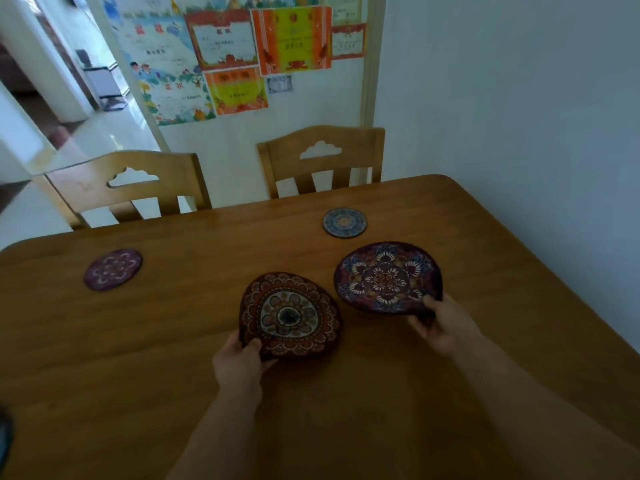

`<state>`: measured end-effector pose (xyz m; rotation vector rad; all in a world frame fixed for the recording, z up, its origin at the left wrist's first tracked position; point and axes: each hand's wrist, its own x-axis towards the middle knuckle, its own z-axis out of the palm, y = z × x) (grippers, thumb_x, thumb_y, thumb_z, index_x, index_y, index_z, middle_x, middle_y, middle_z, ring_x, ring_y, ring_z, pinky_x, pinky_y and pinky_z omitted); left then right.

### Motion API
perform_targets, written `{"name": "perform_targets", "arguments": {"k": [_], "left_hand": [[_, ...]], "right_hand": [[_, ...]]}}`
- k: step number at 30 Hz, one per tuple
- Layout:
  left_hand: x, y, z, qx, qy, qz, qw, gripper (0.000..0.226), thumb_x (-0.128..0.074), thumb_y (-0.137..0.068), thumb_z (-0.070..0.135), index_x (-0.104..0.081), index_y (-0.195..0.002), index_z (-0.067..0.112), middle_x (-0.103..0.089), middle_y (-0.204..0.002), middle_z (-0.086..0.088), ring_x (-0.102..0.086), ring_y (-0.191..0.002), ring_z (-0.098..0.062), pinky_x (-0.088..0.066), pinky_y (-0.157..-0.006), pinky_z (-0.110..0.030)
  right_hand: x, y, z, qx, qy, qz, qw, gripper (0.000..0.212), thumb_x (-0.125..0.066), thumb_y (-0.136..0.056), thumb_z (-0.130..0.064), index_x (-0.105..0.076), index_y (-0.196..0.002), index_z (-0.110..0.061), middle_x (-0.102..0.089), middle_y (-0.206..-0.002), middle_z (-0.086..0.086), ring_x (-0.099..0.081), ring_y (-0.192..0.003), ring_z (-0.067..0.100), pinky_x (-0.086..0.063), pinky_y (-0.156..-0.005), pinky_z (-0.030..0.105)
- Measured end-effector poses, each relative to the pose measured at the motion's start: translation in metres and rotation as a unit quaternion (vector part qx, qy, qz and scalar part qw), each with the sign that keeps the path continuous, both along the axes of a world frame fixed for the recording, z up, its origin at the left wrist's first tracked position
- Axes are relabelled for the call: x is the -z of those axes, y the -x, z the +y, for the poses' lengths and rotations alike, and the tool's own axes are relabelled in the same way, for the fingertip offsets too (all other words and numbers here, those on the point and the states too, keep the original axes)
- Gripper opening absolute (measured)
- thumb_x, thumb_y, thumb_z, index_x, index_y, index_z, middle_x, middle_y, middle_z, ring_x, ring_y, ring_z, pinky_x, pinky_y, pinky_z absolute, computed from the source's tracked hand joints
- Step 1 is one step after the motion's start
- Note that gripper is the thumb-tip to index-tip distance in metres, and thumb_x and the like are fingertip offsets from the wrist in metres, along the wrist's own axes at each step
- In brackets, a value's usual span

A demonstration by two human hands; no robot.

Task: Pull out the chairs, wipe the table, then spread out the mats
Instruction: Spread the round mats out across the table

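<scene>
With two small round patterned mats, purple (113, 269) and blue (345, 222), already laid on the brown wooden worktop (180, 334), the left hand (239, 365) pinches a red-and-cream mat (289, 315) and the right hand (440, 327) a dark purple floral mat (387, 277), both seemingly left to place.

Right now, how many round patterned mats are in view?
4. A purple round mat lies far left on the wooden table, a blue round mat far right; the left hand holds a red-and-white mat, the right hand a dark floral mat.
</scene>
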<state>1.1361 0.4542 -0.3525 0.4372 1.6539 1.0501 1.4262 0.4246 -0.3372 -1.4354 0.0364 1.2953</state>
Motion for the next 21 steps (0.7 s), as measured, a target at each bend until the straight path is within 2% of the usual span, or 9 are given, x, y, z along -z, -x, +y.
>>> {"name": "perform_targets", "arguments": {"k": [3, 6, 10, 12, 14, 17, 18, 19, 21], "left_hand": [[0.003, 0.02, 0.002, -0.037, 0.005, -0.012, 0.999, 0.049, -0.054, -0.094, -0.006, -0.048, -0.141, 0.006, -0.054, -0.136, -0.018, -0.056, -0.117, -0.037, -0.053, -0.082, -0.043], [0.005, 0.033, 0.004, -0.051, 0.002, -0.021, 0.998, 0.05, -0.053, -0.094, -0.007, -0.045, -0.142, 0.004, -0.052, -0.138, -0.019, -0.053, -0.12, -0.038, -0.052, -0.083, -0.042], [0.007, 0.044, 0.006, -0.058, 0.005, -0.041, 0.997, 0.051, -0.052, -0.095, -0.007, -0.043, -0.144, 0.004, -0.051, -0.139, -0.018, -0.053, -0.121, -0.037, -0.052, -0.084, -0.042], [0.008, 0.047, 0.006, -0.057, 0.006, -0.048, 0.997, 0.052, -0.052, -0.095, -0.007, -0.043, -0.144, 0.005, -0.051, -0.14, -0.018, -0.054, -0.12, -0.037, -0.052, -0.082, -0.042], [0.009, 0.049, 0.006, -0.057, 0.006, -0.056, 0.997, 0.051, -0.052, -0.095, -0.007, -0.044, -0.144, 0.005, -0.051, -0.14, -0.018, -0.055, -0.117, -0.035, -0.052, -0.081, -0.042], [0.007, 0.054, 0.006, -0.057, 0.013, -0.084, 0.995, 0.05, -0.053, -0.095, -0.006, -0.046, -0.142, 0.006, -0.053, -0.138, -0.018, -0.056, -0.111, -0.033, -0.052, -0.081, -0.041], [0.007, 0.053, 0.005, -0.054, 0.018, -0.095, 0.994, 0.049, -0.053, -0.095, -0.006, -0.047, -0.142, 0.006, -0.053, -0.137, -0.018, -0.055, -0.112, -0.033, -0.053, -0.081, -0.041], [0.005, 0.058, 0.006, -0.052, 0.024, -0.106, 0.993, 0.049, -0.053, -0.095, -0.006, -0.047, -0.142, 0.006, -0.054, -0.136, -0.017, -0.056, -0.113, -0.034, -0.053, -0.081, -0.041], [0.003, 0.063, 0.006, -0.043, 0.034, -0.126, 0.99, 0.05, -0.054, -0.095, -0.004, -0.046, -0.143, 0.007, -0.054, -0.135, -0.017, -0.056, -0.106, -0.032, -0.054, -0.076, -0.04]], "right_hand": [[0.009, 0.024, 0.01, -0.014, 0.025, -0.007, 1.0, 0.022, -0.047, -0.102, -0.009, -0.053, -0.121, -0.017, -0.059, -0.107, 0.011, -0.06, -0.087, 0.028, -0.057, -0.058, 0.04], [0.017, 0.032, 0.013, -0.004, 0.076, -0.044, 0.996, 0.03, -0.046, -0.101, -0.006, -0.051, -0.13, -0.013, -0.056, -0.123, 0.015, -0.059, -0.091, 0.032, -0.054, -0.063, 0.04], [0.016, 0.036, 0.011, -0.003, 0.074, -0.055, 0.996, 0.037, -0.046, -0.1, -0.002, -0.049, -0.136, -0.012, -0.054, -0.129, 0.016, -0.059, -0.085, 0.031, -0.054, -0.072, 0.042], [0.016, 0.039, 0.01, 0.0, 0.088, -0.085, 0.992, 0.038, -0.048, -0.099, -0.001, -0.047, -0.137, -0.008, -0.053, -0.13, 0.017, -0.059, -0.094, 0.034, -0.055, -0.076, 0.044], [0.021, 0.041, 0.009, 0.028, 0.125, -0.183, 0.975, 0.043, -0.052, -0.098, -0.005, -0.043, -0.14, -0.003, -0.051, -0.133, 0.019, -0.057, -0.11, 0.038, -0.055, -0.082, 0.047], [0.027, 0.045, 0.005, 0.007, 0.182, -0.459, 0.87, 0.052, -0.058, -0.095, -0.02, -0.039, -0.141, -0.006, -0.047, -0.138, 0.019, -0.05, -0.123, 0.038, -0.048, -0.095, 0.052], [0.025, 0.05, 0.004, -0.007, 0.151, -0.509, 0.847, 0.048, -0.057, -0.096, -0.023, -0.041, -0.139, -0.009, -0.048, -0.135, 0.017, -0.051, -0.119, 0.034, -0.048, -0.094, 0.05], [0.021, 0.064, 0.007, -0.035, 0.104, -0.53, 0.841, 0.04, -0.054, -0.097, -0.025, -0.046, -0.134, -0.01, -0.052, -0.128, 0.015, -0.055, -0.109, 0.028, -0.049, -0.087, 0.044], [0.011, 0.096, 0.014, -0.138, 0.039, -0.48, 0.866, 0.028, -0.049, -0.101, -0.027, -0.056, -0.118, -0.006, -0.063, -0.106, 0.013, -0.06, -0.08, 0.018, -0.049, -0.067, 0.034]]}}
